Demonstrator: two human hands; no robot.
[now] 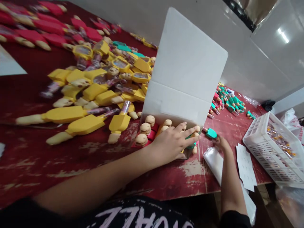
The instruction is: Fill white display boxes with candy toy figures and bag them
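Note:
My left hand [169,142] lies over an open white cardboard box [181,72], palm down with its fingers spread across the toys packed inside. Cream animal-head ends [144,128] stand up in rows in the box, some on red bodies. Part of the contents is hidden beneath my hand. To the right of the box, my right hand [222,145] is closed on the near end of a green popsicle-shaped toy [211,133]. This toy's clear tube end points toward the box.
Yellow toys [85,125] heap left of the box, with red toys [49,27] behind them. Green and red toys [231,103] lie at the far right. Clear plastic bags [215,163], a white card sheet [245,166] and a white crate [268,139] sit on the right.

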